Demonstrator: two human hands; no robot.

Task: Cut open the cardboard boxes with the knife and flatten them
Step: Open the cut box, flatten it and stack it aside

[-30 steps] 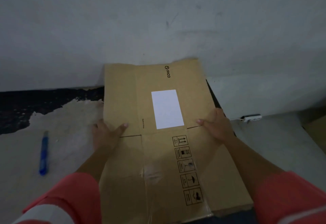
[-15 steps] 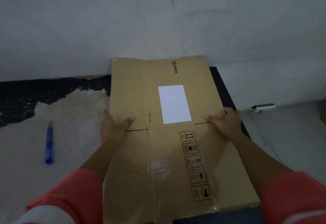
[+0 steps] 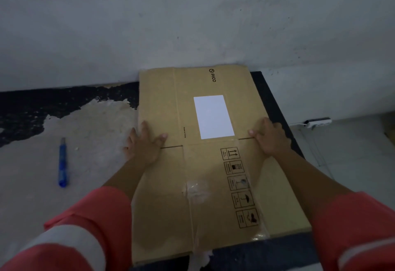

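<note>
Since it already looks cut and collapsed, flattened PICO cardboard box (image 3: 213,185) lies on dark mat (image 3: 256,255), long axis running from person to wall (image 3: 192,25), logo end touching it. Left hand (image 3: 145,144), fingers spread wide, and right hand (image 3: 270,140), fingers fairly straight, press its side edges, likely keeping it flat. Blue utility knife (image 3: 62,164) lies well left, untouched.

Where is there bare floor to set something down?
Bare floor lies between the blue knife and the flattened box, and right of the dark mat, below the power strip. The box itself is taken by the left hand and right hand.
</note>
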